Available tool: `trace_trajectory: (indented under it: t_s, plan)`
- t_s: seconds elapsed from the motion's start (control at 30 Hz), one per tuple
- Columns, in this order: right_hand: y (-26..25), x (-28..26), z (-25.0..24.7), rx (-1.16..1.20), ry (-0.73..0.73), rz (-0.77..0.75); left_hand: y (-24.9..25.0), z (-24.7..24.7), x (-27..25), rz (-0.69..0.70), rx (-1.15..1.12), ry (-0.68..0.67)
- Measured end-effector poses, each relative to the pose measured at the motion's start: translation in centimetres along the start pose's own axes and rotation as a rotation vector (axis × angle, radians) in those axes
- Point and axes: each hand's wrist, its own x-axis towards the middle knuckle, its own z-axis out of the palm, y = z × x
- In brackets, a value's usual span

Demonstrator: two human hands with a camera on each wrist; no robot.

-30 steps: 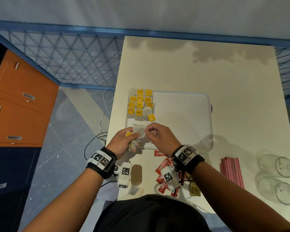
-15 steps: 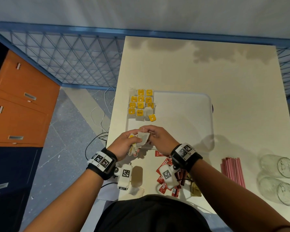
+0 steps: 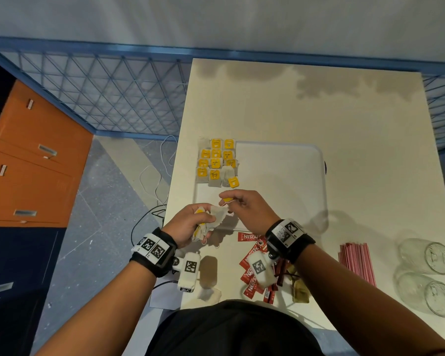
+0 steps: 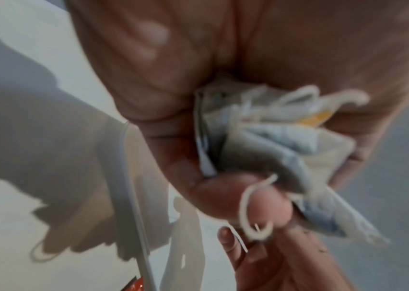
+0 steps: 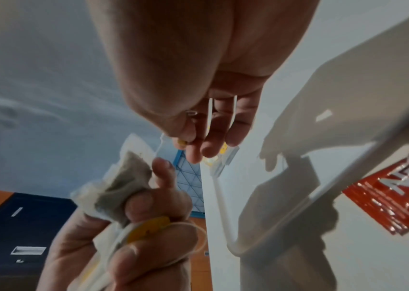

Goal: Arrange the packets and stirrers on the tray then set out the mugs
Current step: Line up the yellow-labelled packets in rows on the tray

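My left hand (image 3: 190, 223) grips a bunch of tea bags (image 3: 211, 219) (image 4: 273, 141) (image 5: 113, 189) over the tray's near left corner. My right hand (image 3: 244, 206) (image 5: 193, 133) pinches the yellow tag (image 3: 227, 200) of one bag by its string, just above that bunch. Several tea bags with yellow tags (image 3: 216, 163) lie in rows on the left part of the white tray (image 3: 280, 181). Red coffee packets (image 3: 252, 276) (image 5: 397, 193) lie near the table's front edge, pink stirrers (image 3: 356, 262) to their right. Two clear glass mugs (image 3: 427, 255) (image 3: 429, 296) lie on their sides at the far right.
The cream table (image 3: 319, 106) stretches beyond the tray. A loose tea bag (image 3: 208, 294) and a brownish packet (image 3: 300, 291) sit at the front edge. To the left are a blue mesh fence (image 3: 100, 93), floor cables (image 3: 152, 181) and an orange cabinet (image 3: 34, 160).
My right hand has drawn a yellow tag up and away from the bunch in my left hand, moving slightly forward over the tray's near edge. The left hand has barely moved.
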Motion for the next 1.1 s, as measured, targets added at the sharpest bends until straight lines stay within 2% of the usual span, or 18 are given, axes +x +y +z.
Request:
trace_trajectory:
  t_s: [0.13, 0.3, 0.43, 0.7, 0.9, 1.1]
  plan:
    - [-0.6, -0.2, -0.7, 0.112, 0.012, 0.025, -0.1, -0.3, 0.0, 0.000, 0.016, 0.040]
    - [-1.5, -0.5, -0.9, 0.141, 0.044, -0.060, -0.5, -0.5, 0.4, 0.036, 0.058, 0.105]
    - [-1.6, -0.5, -0.6, 0.164, 0.031, -0.013, -0.3, -0.1, 0.3, 0.053, 0.062, 0.104]
    - [-1.9, -0.4, -0.9, -0.032, 0.003, -0.081, -0.1, 0.1, 0.2, 0.071, 0.134, 0.117]
    - [-1.8, -0.3, -1.0, -0.245, -0.080, -0.214, 0.4, 0.2, 0.0, 0.096, 0.203, 0.132]
    - [-1.6, -0.3, -0.9, -0.403, -0.155, -0.255, 1.0, 1.0, -0.5, 0.141, 0.246, 0.168]
